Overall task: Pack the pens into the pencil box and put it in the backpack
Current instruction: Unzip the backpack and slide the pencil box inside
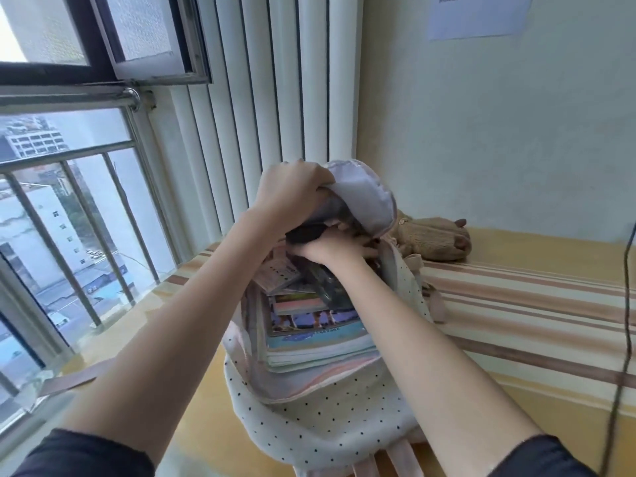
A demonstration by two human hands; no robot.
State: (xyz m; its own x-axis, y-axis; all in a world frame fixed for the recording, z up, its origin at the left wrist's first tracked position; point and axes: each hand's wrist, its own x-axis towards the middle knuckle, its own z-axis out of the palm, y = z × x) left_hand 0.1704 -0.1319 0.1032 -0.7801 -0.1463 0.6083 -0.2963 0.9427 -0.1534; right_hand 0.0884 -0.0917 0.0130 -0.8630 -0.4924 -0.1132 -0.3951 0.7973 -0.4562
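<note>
While the left hand (292,191) grips the dotted white backpack (320,421) flap, the right hand (330,249) fingers clasp a dark pencil box (304,233).

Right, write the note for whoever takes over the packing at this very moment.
Left hand: gripping the backpack's top flap, holding the opening wide.
Right hand: at the opening, pushing a dark object, likely the pencil box, in above the books.
Backpack: polka-dot, lying open on the striped surface, books already inside.
Done: no loose pens in view, so they seem packed.
Left: seat the box fully, let go, close the bag.
</note>
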